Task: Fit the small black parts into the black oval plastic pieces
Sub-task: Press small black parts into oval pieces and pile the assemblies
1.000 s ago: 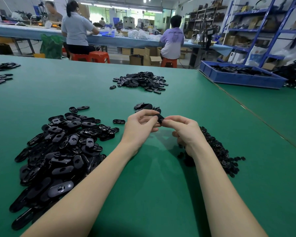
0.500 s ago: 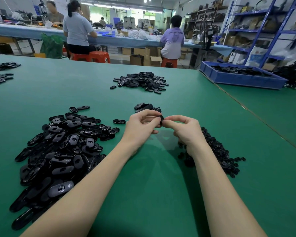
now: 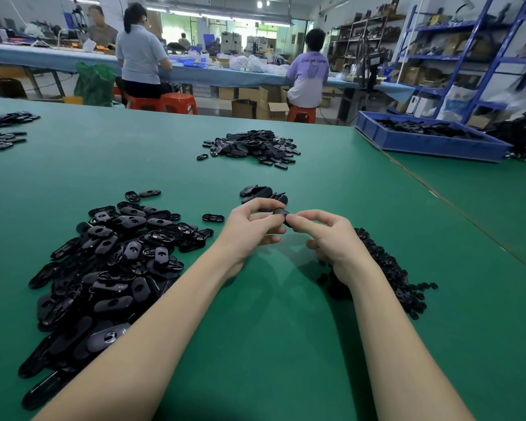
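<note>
Both hands meet above the green table (image 3: 286,329), and between their fingertips sits one black oval piece (image 3: 281,213). The left hand (image 3: 249,229) curls its thumb and fingers round the piece's left end, and the right hand (image 3: 331,238) pinches its right end with thumb and forefinger. The piece's long axis seems to run roughly left to right, from one hand to the other, but most of it is covered by fingers, so its facing and any small part in it cannot be made out. Left of the grip lies a large pile of oval pieces (image 3: 104,268), cut off by the left forearm at its near edge. Right of the grip, partly hidden behind the right wrist, is a heap of small black parts (image 3: 389,278). Just beyond the grip is a small cluster of ovals (image 3: 258,191).
</note>
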A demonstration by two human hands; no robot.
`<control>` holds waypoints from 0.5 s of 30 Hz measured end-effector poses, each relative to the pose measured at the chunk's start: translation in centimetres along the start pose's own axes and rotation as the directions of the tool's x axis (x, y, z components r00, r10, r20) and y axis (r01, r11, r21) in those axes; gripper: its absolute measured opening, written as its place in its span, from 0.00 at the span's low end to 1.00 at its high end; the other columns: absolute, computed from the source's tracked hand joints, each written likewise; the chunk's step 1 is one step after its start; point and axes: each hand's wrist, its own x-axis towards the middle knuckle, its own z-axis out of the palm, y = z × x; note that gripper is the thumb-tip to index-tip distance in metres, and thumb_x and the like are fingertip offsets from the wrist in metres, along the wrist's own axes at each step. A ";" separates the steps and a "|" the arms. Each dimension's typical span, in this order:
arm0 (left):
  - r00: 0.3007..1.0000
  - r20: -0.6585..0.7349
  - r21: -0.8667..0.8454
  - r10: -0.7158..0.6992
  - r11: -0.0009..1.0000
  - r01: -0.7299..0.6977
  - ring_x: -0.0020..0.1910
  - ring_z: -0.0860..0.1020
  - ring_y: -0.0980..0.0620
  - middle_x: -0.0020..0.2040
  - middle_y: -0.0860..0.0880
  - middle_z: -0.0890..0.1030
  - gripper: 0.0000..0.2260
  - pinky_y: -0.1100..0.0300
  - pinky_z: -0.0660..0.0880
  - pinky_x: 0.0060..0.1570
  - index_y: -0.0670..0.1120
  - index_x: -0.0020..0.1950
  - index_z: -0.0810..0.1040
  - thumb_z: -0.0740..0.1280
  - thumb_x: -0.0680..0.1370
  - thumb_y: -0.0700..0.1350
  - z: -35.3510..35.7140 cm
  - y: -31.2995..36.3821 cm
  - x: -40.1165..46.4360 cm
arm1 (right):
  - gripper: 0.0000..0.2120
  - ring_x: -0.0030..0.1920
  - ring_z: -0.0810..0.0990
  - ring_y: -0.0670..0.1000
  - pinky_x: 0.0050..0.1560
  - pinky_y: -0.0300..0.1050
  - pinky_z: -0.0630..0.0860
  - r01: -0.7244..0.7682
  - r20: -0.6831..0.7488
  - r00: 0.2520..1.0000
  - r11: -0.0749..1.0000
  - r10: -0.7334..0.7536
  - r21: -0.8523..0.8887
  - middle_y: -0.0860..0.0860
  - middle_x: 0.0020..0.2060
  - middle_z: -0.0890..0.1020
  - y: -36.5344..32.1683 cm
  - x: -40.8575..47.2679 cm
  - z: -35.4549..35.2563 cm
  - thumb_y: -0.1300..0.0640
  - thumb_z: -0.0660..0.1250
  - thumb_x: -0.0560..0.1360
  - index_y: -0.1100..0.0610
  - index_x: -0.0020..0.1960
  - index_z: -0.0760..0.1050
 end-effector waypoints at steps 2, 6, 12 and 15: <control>1.000 0.002 -0.020 -0.017 1.000 0.017 0.36 0.80 0.52 0.41 0.44 0.82 0.07 0.64 0.80 0.41 0.41 0.53 0.80 0.69 0.78 0.33 -0.1 0.0 0.0 | 0.09 0.28 0.69 0.44 0.23 0.32 0.63 0.005 0.020 1.000 1.000 -0.005 -0.009 0.41 0.36 0.85 0.0 0.0 0.0 0.46 0.79 0.70 0.49 0.43 0.84; 1.000 -0.007 -0.015 -0.018 1.000 0.018 0.34 0.79 0.52 0.40 0.42 0.83 0.08 0.64 0.81 0.43 0.40 0.52 0.79 0.67 0.77 0.30 -0.1 0.0 0.0 | 0.04 0.29 0.69 0.45 0.24 0.32 0.63 0.039 0.025 0.999 0.999 -0.038 -0.035 0.46 0.38 0.83 0.1 0.3 0.0 0.53 0.77 0.73 0.51 0.44 0.83; 1.000 -0.002 0.020 -0.016 1.000 0.016 0.35 0.80 0.52 0.42 0.42 0.83 0.08 0.66 0.79 0.43 0.41 0.53 0.79 0.70 0.76 0.32 -0.1 0.0 -0.1 | 0.05 0.25 0.70 0.39 0.28 0.29 0.66 0.127 0.009 0.992 0.990 -0.127 -0.052 0.41 0.28 0.78 0.4 0.7 0.2 0.57 0.77 0.73 0.52 0.40 0.82; 1.000 -0.005 0.043 -0.019 0.999 0.019 0.36 0.80 0.52 0.41 0.43 0.83 0.08 0.66 0.79 0.43 0.41 0.53 0.79 0.70 0.76 0.33 -0.1 -0.2 0.0 | 0.05 0.26 0.71 0.39 0.30 0.31 0.67 0.140 -0.003 0.990 0.987 -0.140 -0.074 0.41 0.27 0.77 0.6 0.9 0.3 0.57 0.77 0.73 0.53 0.40 0.82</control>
